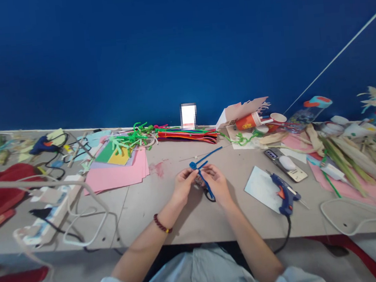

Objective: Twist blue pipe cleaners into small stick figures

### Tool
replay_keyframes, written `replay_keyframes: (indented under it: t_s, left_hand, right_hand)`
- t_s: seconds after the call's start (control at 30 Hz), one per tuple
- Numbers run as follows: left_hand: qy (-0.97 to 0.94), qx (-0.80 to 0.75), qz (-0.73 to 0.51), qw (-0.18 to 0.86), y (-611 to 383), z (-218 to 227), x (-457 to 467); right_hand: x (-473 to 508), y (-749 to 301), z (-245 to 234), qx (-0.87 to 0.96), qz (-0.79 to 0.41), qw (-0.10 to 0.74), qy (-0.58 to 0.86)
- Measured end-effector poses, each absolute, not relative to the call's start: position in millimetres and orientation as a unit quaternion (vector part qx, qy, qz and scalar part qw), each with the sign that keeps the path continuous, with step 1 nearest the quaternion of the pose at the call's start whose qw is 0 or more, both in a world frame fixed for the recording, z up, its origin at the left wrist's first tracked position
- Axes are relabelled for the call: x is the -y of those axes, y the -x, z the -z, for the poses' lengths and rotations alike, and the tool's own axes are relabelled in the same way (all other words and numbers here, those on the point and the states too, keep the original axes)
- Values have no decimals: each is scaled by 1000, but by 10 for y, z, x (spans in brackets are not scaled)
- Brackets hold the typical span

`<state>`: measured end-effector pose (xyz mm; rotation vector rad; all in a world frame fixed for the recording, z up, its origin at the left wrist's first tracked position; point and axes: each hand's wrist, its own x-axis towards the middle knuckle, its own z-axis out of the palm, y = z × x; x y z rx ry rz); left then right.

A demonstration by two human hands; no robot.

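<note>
Both my hands meet over the middle of the grey table point(188, 220). My left hand point(182, 186) and my right hand point(216, 183) each pinch a bent blue pipe cleaner point(202, 171). One end of it sticks up and away to the right, another loops down below my right hand. A red bead bracelet point(162, 225) circles my left wrist.
Pink and coloured paper sheets point(118, 171) lie to the left, with green and red pipe cleaners point(174, 135) behind. A blue glue gun point(285, 194) rests on white paper to the right, near a phone point(285, 164). A power strip with cables point(49, 210) sits far left. Dried leaves point(347, 157) crowd the right.
</note>
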<state>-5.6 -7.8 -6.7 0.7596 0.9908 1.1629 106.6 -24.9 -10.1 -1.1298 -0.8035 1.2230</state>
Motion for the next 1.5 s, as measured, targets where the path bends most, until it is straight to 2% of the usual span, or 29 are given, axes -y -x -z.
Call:
replay_keyframes:
  t_s: [0.37,0.73,0.87,1.17,1.5]
  left_hand:
    - [-335,-443,-524,646,55,9,102]
    - [-429,-486,-556,520,61,20,96]
    - [-456,-482,-550,507,72,5,104]
    - [-458,-455,-539,541,32,38,133]
    - [-356,-456,-512,635,74,36,81]
  right_hand:
    - [271,-1040,151,391,-523,568,501]
    - [271,-1042,113,368,-526,578,504]
    - [275,-1049,117,359,-529,582,502]
    - [276,-1067,80,336,-532,582,515]
    - [282,-1056,175,400,-515,566,505]
